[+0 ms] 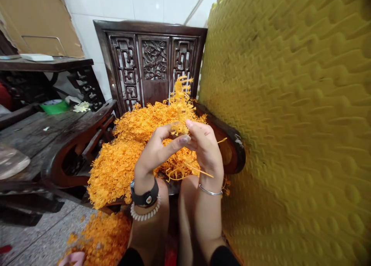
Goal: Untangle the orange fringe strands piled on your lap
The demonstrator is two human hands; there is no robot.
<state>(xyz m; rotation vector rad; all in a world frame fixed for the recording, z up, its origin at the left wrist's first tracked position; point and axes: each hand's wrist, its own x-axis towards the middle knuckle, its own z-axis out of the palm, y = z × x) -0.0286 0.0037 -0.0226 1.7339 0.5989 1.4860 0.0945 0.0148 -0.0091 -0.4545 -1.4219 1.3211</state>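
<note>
Upright between my hands stands an orange plastic sprig [182,104] with several small curled branches. My right hand [209,152] pinches its lower part with the thumb and fingers. From the left, my left hand [158,147] closes on the base of the same sprig, thumb across the front. The exact contact of the fingertips is partly hidden. Thin orange stems [199,169] stick out by my right palm. Behind and below the hands lies a big heap of like orange plastic pieces [116,169], on a dark wooden chair seat.
A carved wooden chair back [155,61] rises behind the heap. Close on the right stands a yellow textured foam mat [290,115]. To the left, another dark wooden seat [29,131] bears a green dish [55,107]. More orange pieces [104,235] lie on the floor.
</note>
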